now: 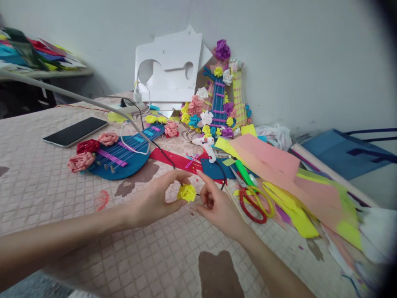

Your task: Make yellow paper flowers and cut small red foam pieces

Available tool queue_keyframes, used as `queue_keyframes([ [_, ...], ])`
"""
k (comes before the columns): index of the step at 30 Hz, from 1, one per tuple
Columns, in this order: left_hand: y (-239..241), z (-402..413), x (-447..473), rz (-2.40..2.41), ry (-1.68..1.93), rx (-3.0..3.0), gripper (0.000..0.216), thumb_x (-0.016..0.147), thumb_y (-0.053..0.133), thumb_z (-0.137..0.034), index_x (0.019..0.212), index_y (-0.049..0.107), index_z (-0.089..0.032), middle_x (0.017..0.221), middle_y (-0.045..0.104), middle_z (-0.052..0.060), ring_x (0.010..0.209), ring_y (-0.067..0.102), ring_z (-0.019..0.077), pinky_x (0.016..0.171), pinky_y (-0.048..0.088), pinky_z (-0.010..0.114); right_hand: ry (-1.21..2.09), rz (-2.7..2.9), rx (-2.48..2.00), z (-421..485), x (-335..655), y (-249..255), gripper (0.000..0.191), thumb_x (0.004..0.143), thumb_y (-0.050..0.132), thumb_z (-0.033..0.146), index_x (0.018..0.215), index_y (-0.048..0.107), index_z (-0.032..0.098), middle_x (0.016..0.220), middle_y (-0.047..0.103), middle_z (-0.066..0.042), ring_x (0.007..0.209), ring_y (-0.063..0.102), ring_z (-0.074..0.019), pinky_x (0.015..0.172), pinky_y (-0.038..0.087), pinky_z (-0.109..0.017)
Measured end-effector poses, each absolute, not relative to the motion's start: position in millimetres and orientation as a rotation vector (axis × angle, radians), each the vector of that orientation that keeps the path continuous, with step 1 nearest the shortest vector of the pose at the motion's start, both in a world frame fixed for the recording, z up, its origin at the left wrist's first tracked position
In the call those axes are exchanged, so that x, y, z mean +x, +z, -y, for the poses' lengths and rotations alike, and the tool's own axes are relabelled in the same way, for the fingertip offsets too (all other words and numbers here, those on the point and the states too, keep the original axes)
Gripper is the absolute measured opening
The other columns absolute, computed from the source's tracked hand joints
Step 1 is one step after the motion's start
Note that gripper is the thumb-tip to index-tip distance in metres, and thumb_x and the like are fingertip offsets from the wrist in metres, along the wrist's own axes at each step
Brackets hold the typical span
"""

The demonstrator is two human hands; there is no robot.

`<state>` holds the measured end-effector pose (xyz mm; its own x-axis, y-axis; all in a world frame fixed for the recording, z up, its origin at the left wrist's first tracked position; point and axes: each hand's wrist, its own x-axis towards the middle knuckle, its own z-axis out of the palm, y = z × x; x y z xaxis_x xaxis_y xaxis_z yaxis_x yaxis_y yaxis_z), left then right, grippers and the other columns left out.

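A small yellow paper flower (187,193) is pinched between the thumb and fingers of my left hand (159,196), a little above the table. Just right of the flower is my right hand (217,203), its index finger stretched out and the other fingers curled; nothing shows in it. Beyond my hands lies a blue paper guitar (133,159) with purple strips, white strings and pink and red paper flowers (87,146). A white glue gun (206,145) rests past my right hand, its black cord running behind the flower.
Red-handled scissors (252,207), a green cutter (244,173) and sheets of coloured paper (269,155) lie on the right. A phone (76,131) is at the left. Flower-covered guitars (218,101) and white cut-out board (169,66) lean on the wall. A white cable (93,101) crosses overhead.
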<state>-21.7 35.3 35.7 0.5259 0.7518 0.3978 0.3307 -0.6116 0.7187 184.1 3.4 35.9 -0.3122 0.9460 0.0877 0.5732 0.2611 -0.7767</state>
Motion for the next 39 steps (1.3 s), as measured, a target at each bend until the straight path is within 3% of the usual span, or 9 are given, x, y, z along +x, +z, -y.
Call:
queue_keyframes([
  [2, 39.5, -35.0, -14.6, -0.870, 0.962, 2.202, 0.041, 0.076, 0.059, -0.014, 0.114, 0.047, -0.022, 0.106, 0.062, 0.003, 0.095, 0.059, 0.0172, 0.084, 0.050, 0.032, 0.883, 2.021, -1.353, -6.7, 187.8, 35.6, 0.066, 0.076, 0.067, 0.019, 0.134, 0.039, 0.029, 0.070, 0.050, 0.005, 0.059, 0.050, -0.0128, 0.054, 0.039, -0.025],
  [4, 41.0, -35.5, -10.1, -0.887, 0.967, 2.209, 0.038, 0.076, 0.058, -0.015, 0.112, 0.048, -0.022, 0.105, 0.062, 0.003, 0.096, 0.059, 0.0175, 0.084, 0.050, 0.033, 0.792, 2.053, -1.317, -10.1, 191.0, 34.5, 0.034, 0.079, 0.063, 0.017, 0.112, 0.057, 0.025, 0.073, 0.056, 0.003, 0.065, 0.053, -0.0140, 0.060, 0.040, -0.026],
  [6, 40.4, -36.8, -8.8, -0.907, 0.970, 2.209, 0.035, 0.077, 0.058, -0.015, 0.110, 0.049, -0.022, 0.103, 0.062, 0.003, 0.095, 0.059, 0.0173, 0.084, 0.050, 0.034, 0.694, 2.061, -1.278, -13.1, 194.1, 33.2, 0.010, 0.084, 0.055, 0.015, 0.087, 0.062, 0.022, 0.076, 0.060, 0.000, 0.071, 0.055, -0.0154, 0.064, 0.041, -0.028],
  [13, 32.8, -43.6, -15.4, -0.966, 0.960, 2.181, 0.037, 0.076, 0.058, -0.016, 0.112, 0.050, -0.022, 0.105, 0.063, 0.003, 0.095, 0.060, 0.0173, 0.085, 0.049, 0.034, 0.836, 1.872, -1.233, -17.3, 198.8, 27.6, 0.015, 0.088, 0.053, 0.025, 0.079, 0.064, 0.022, 0.070, 0.057, 0.001, 0.061, 0.051, -0.0128, 0.056, 0.039, -0.025],
  [17, 27.1, -45.0, -19.6, -0.963, 0.957, 2.179, 0.039, 0.077, 0.058, -0.016, 0.114, 0.048, -0.022, 0.104, 0.063, 0.003, 0.095, 0.060, 0.0177, 0.086, 0.049, 0.036, 1.183, 1.400, -1.098, -17.3, 193.8, 24.6, 0.017, 0.086, 0.057, 0.033, 0.075, 0.063, 0.021, 0.091, 0.056, -0.001, 0.051, 0.046, -0.0064, 0.045, 0.037, -0.021],
  [19, 24.3, -45.1, -23.0, -0.952, 0.948, 2.182, 0.040, 0.077, 0.059, -0.016, 0.115, 0.048, -0.022, 0.105, 0.063, 0.004, 0.096, 0.060, 0.0179, 0.087, 0.049, 0.036, 1.402, 1.129, -0.951, -18.2, 191.0, 25.3, 0.018, 0.085, 0.059, 0.036, 0.073, 0.061, 0.021, 0.103, 0.057, -0.001, 0.055, 0.052, -0.0063, 0.045, 0.039, -0.020],
  [22, 20.9, -45.6, -31.0, -0.964, 0.929, 2.185, 0.043, 0.077, 0.059, -0.017, 0.117, 0.047, -0.023, 0.106, 0.063, 0.004, 0.097, 0.060, 0.0183, 0.087, 0.049, 0.036, 1.605, 0.881, -0.771, -22.0, 189.8, 27.7, 0.021, 0.082, 0.063, 0.040, 0.072, 0.058, 0.022, 0.089, 0.064, 0.000, 0.066, 0.061, -0.0114, 0.052, 0.046, -0.020],
  [26, 15.4, -46.8, -48.8, -0.995, 0.947, 2.178, 0.045, 0.078, 0.059, -0.019, 0.120, 0.045, -0.023, 0.105, 0.064, 0.004, 0.097, 0.061, 0.0185, 0.087, 0.050, 0.036, 1.487, 0.798, -0.696, -33.3, 195.6, 30.0, 0.018, 0.080, 0.066, 0.035, 0.072, 0.058, 0.021, 0.066, 0.062, 0.003, 0.063, 0.060, -0.0099, 0.061, 0.050, -0.020],
  [39, 12.4, -24.9, -116.6, -1.323, 0.943, 2.053, 0.037, 0.080, 0.059, -0.031, 0.115, 0.048, -0.023, 0.106, 0.063, 0.004, 0.096, 0.061, 0.0188, 0.081, 0.053, 0.030, 1.010, 1.060, -1.029, -115.6, 222.0, 41.4, 0.033, 0.076, 0.060, 0.053, 0.070, 0.049, 0.023, 0.061, 0.058, 0.004, 0.059, 0.060, -0.0113, 0.061, 0.052, -0.024],
])
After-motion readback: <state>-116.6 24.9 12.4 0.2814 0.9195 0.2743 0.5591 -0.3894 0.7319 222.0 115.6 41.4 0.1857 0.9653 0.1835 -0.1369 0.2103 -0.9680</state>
